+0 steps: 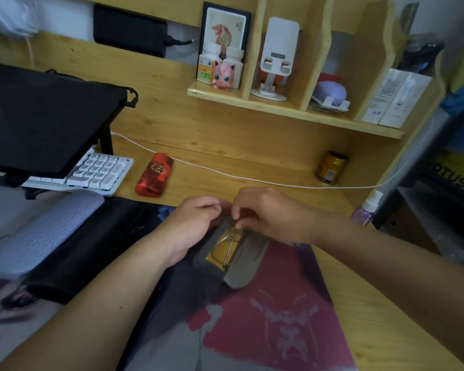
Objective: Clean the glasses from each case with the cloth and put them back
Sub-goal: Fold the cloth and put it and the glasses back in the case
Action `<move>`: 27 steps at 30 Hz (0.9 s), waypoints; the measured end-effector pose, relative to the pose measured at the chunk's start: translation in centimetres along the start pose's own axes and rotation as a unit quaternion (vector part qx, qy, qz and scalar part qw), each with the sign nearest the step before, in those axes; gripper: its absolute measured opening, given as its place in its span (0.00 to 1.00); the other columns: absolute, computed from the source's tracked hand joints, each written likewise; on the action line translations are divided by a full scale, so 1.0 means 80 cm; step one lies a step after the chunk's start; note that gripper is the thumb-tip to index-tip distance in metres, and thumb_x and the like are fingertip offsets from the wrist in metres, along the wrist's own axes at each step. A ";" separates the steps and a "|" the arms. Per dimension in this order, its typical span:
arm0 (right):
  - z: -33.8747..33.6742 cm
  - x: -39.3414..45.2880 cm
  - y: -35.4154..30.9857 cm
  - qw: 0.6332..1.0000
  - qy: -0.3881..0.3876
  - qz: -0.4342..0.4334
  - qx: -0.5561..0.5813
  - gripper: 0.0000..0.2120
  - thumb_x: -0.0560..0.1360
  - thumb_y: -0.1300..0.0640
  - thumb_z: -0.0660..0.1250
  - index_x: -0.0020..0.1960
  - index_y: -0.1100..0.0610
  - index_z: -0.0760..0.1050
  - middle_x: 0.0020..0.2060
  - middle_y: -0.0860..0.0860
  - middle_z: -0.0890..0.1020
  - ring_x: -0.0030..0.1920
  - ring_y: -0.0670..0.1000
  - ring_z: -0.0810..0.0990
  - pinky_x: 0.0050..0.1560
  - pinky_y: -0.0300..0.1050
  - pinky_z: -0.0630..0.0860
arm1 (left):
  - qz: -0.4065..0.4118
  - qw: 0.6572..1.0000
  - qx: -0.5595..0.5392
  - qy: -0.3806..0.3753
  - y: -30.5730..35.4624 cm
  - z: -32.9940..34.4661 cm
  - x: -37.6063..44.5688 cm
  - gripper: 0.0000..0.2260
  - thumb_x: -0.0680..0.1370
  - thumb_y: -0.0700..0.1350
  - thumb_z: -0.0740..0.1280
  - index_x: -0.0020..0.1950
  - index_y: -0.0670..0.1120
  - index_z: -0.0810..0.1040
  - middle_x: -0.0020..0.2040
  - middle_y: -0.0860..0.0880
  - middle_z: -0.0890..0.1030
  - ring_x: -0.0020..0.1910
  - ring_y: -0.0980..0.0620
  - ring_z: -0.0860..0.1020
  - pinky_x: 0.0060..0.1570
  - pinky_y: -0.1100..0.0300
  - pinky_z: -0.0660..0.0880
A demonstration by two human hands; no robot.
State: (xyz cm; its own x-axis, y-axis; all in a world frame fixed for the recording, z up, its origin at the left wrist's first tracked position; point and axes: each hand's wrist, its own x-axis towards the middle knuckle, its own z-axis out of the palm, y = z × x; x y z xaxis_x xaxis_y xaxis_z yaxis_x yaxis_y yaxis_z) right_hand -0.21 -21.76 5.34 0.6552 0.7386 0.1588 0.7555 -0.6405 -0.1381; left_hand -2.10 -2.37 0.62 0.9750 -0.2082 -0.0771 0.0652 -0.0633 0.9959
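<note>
Both hands' grips pinch the glasses [229, 247] over the open grey case [225, 259].

Your desk [252, 135] and shelf [292, 113] are pale, knotty wood with a smooth finish. The grey case [212, 250] looks matt, the glasses [229, 247] have thin metal wire, and the red case [154, 174] looks glossy. The desk mat [265, 317] looks like smooth printed cloth.

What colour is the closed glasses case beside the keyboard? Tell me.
Mottled red with darker patches and a round gold emblem: the closed glasses case, best seen in the head view.
</note>
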 end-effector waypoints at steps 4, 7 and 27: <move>-0.009 -0.014 0.002 0.997 0.015 0.063 0.048 0.05 0.75 0.56 0.74 0.47 0.53 0.78 0.43 0.45 0.79 0.46 0.42 0.77 0.49 0.39 0.74 | 0.004 0.997 0.078 -0.007 0.008 0.004 -0.009 0.12 0.80 0.53 0.68 0.63 0.60 0.80 0.58 0.60 0.83 0.62 0.57 0.79 0.69 0.52 0.71; -0.009 -0.039 0.007 0.964 0.187 0.164 0.089 0.03 0.76 0.58 0.72 0.44 0.53 0.79 0.40 0.45 0.81 0.43 0.45 0.79 0.46 0.44 0.75 | 0.012 0.974 0.217 -0.056 0.016 0.014 -0.025 0.28 0.76 0.59 0.70 0.74 0.67 0.65 0.67 0.63 0.70 0.68 0.58 0.66 0.66 0.57 0.66; 0.072 -0.082 -0.032 0.849 0.293 0.340 0.278 0.13 0.79 0.63 0.65 0.60 0.51 0.72 0.41 0.48 0.80 0.39 0.50 0.82 0.42 0.43 0.76 | 0.047 0.953 0.299 -0.001 0.011 0.030 -0.035 0.25 0.81 0.50 0.67 0.77 0.60 0.64 0.70 0.55 0.69 0.61 0.60 0.62 0.58 0.64 0.61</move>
State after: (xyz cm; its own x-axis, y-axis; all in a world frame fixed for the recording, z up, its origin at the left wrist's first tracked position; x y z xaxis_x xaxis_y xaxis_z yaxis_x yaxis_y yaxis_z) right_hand -6.45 -23.74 -0.96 0.9506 -0.0977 0.2947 0.1931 -0.5574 -0.8075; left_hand -5.30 -4.23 1.62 0.9704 -0.2412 0.0098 -0.1545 -0.5894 0.7929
